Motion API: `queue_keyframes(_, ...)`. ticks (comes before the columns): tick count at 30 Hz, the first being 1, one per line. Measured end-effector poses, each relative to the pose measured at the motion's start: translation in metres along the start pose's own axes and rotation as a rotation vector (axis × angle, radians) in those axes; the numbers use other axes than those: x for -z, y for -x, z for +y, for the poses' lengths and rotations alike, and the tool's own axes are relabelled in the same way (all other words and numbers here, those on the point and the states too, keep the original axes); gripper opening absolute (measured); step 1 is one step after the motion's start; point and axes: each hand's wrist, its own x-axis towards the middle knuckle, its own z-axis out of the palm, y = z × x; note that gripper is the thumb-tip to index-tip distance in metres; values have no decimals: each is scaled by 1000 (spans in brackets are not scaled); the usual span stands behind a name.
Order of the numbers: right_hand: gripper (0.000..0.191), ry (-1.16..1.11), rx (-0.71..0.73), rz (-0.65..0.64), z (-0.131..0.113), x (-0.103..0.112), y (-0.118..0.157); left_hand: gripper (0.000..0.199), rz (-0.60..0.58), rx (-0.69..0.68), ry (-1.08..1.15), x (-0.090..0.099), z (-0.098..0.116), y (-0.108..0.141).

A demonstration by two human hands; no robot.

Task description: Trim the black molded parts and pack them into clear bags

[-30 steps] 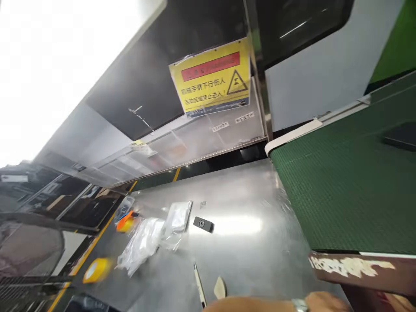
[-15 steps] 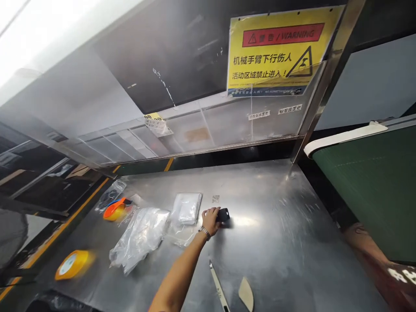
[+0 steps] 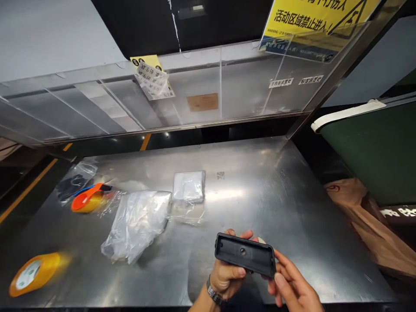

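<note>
A black rectangular plastic case [image 3: 232,249], hollow like a shallow tray with a small round hole in its floor, is held above the front of the metal table. My left hand [image 3: 224,275], with a metal-band watch on the wrist, grips its left end, thumb in front and fingers behind. At the right end, my right hand [image 3: 294,284] pinches the corner between thumb and fingers. The open side of the case faces me, tilted down to the right. A small beige edge [image 3: 261,240] shows just behind the case, mostly hidden.
On the metal table [image 3: 302,225] lie clear plastic bags [image 3: 139,221], a stack of clear sleeves [image 3: 188,186], an orange tape dispenser [image 3: 86,199] and a yellow tape roll [image 3: 35,273]. A clear-walled rack [image 3: 240,95] runs along the back. To the right are a brown paper bag [image 3: 373,225] and a green conveyor belt [image 3: 373,151].
My left hand has brought the black case from the middle of the table toward me. My right hand has come into view and taken its right end. The view has tilted down.
</note>
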Motion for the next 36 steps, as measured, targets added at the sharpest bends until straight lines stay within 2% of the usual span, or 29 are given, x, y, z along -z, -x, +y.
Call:
queue_keyframes(3, 63, 3, -24, -103, 4, -1, 4, 59, 2, -23, -19, -3, 5, 11)
queue_keyframes(5, 61, -25, -38, -124, 6, 0, 6, 58, 3, -39, -38, -7, 7, 14)
queue_keyframes(12, 58, -103, -104, -41, 5, 8, 17, 58, -37, -74, -106, -22, 5, 19)
queue_keyframes(20, 57, -225, -133, 94, -5, 9, 22, 58, 13, -20, -205, -21, -17, 23)
queue_keyframes(25, 59, -243, -61, 31, -4, 19, 27, 62, 43, -4, -155, -27, -26, 23)
queue_keyframes(29, 71, -210, 16, -146, 0, 32, 29, 63, -10, 45, -149, -27, -36, 22)
queue_keyframes(31, 70, -163, 28, -230, 7, 41, 26, 63, -39, 57, -180, -20, -45, 23)
queue_keyframes(33, 64, -117, 13, -287, 19, 58, 19, 71, -12, 104, -269, -9, -54, 26)
queue_keyframes(35, 63, -96, -42, -169, 37, 85, 9, 83, 93, 235, -429, 3, -62, 28)
queue_keyframes(36, 64, -100, -75, -29, 47, 102, 4, 82, 182, 330, -531, 9, -65, 27)
